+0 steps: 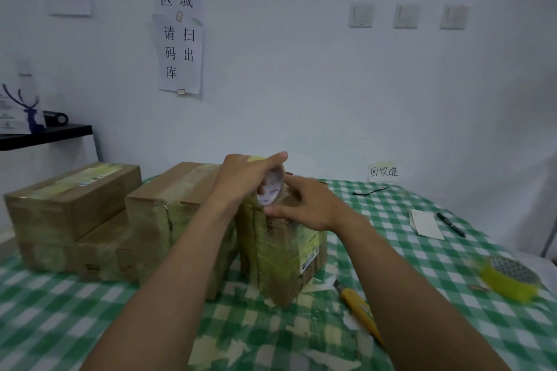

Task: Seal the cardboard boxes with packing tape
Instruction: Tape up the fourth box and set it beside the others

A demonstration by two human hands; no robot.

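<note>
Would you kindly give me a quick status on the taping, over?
Left hand grips tape roll atop upright box. Right hand presses box top beside it. Knife lies clear, right of box.

Four cardboard boxes and two tape rolls sit on the table. There are also one utility knife and one pen. The wall has three wall switches.
</note>
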